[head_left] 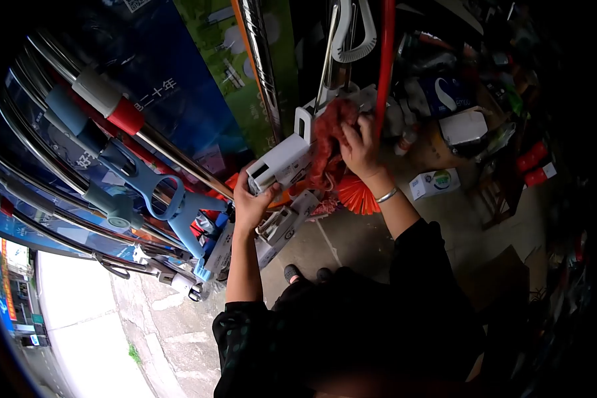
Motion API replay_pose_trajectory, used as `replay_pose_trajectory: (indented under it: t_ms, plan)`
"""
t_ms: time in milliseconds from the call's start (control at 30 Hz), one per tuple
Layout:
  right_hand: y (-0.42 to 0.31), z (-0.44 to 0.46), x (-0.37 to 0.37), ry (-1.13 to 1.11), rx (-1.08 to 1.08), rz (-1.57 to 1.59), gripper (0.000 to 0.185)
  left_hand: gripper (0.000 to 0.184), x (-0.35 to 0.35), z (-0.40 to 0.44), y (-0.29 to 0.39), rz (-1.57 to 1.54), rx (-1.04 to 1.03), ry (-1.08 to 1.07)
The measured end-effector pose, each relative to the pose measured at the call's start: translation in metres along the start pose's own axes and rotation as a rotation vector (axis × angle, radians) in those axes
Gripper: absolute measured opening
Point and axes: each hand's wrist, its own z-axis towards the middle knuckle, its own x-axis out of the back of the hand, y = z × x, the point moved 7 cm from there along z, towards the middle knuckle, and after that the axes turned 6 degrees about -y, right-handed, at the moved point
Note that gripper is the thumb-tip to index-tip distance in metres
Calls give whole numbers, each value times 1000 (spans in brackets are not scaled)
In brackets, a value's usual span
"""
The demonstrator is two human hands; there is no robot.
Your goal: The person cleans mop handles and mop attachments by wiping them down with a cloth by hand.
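Note:
My left hand (253, 204) is closed around the near end of a white oblong box (285, 159), which has an opening in its side and dark print. Bunched under the fingers of my right hand (363, 151) is a dark red cloth (328, 136), at the box's far end. Whether the cloth touches the box there I cannot make out. Below the box, another white box (286, 225) with an open top stands among packed goods. An orange-red fanned bundle (359, 195) hangs just under my right wrist.
Metal poles with a light blue mop head holder (172, 199) lean on the left. A red pole (385, 60) rises beside my right hand. A small white carton (434, 183) sits on the floor to the right, near piled packages. Bright pavement (93, 312) lies at lower left.

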Motion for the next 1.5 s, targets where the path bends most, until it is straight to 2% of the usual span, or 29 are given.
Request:
replay_pose_trajectory:
  t_ms: [67, 133, 200, 267, 333, 400, 433, 533, 600, 667, 700, 833, 867, 900, 933, 967, 1033, 1100, 1133, 1200, 1267, 1333, 1400, 1467, 1500]
  plan:
    - [56, 17, 12, 107, -433, 116, 42, 56, 6, -14, 6, 31, -40, -19]
    - [44, 23, 11, 129, -390, 153, 43, 55, 11, -21, 8, 108, -57, -27]
    - [-11, 25, 12, 126, -353, 255, 42, 54, 14, -23, 12, 145, -73, -21]
    - [-78, 18, 9, 83, -63, 275, 41, 53, 19, -23, 9, 17, -22, -16]
    - [-104, 16, 0, 0, 250, 178, 40, 53, 22, -26, 10, 17, 3, -18]
    - [-66, 26, 6, 64, 154, 157, 36, 53, 25, -28, 11, 16, 26, -24]
    - [-39, 19, 3, 64, 27, 89, 35, 52, 26, -29, 14, 75, -7, -32]
    - [36, 5, -3, 232, -412, 240, 39, 52, 24, -30, 14, 106, -41, -40]
    - [38, -6, -10, 268, -535, 381, 39, 52, 23, -30, 12, 190, -90, -31]
    - [-26, -8, -8, 179, -450, 317, 37, 50, 16, -28, 18, 219, -111, -32]
    - [-31, -15, -6, 177, -454, 316, 37, 49, 16, -26, 17, 148, -90, -4]
    - [-106, -26, -18, -19, 319, 277, 24, 48, 26, -34, 20, 125, -62, 15]
    - [-84, -15, -13, 29, 175, 198, 21, 48, 29, -35, 21, 122, -72, -5]
    - [-87, -11, -6, 33, 257, 156, 25, 50, 29, -35, 21, 139, -55, 2]
    - [-15, -31, -19, 24, -107, 114, 28, 51, 28, -34, 27, 166, -93, 0]
    - [1, -20, -9, 97, -260, 144, 29, 52, 28, -34, 27, 163, -94, 1]
    - [12, -42, -28, 110, -191, 79, 35, 52, 26, -33, 24, 161, -87, -9]
    - [53, -105, -94, 94, -575, 643, 36, 53, 25, -30, 22, 200, -84, -22]
    - [33, -94, -86, 74, -632, 688, 38, 53, 21, -26, 21, 199, -90, -36]
    - [-47, -44, -37, 24, -485, 509, 41, 52, 23, -31, 17, 156, -49, 14]
    - [-117, -26, -21, -14, -132, 392, 43, 46, 24, -29, 12, 80, -40, 37]
    - [-113, -27, -29, -73, -7, 262, 41, 44, 30, -31, 9, 119, -5, 52]
    - [-99, -17, -20, 13, 125, 225, 36, 44, 27, -34, 19, 154, 15, 61]
    - [-13, -28, -20, 54, -90, 76, 29, 44, 25, -33, 24, 166, -33, 14]
    - [-15, -25, -15, 102, -43, 91, 30, 45, 26, -34, 21, 150, -15, 20]
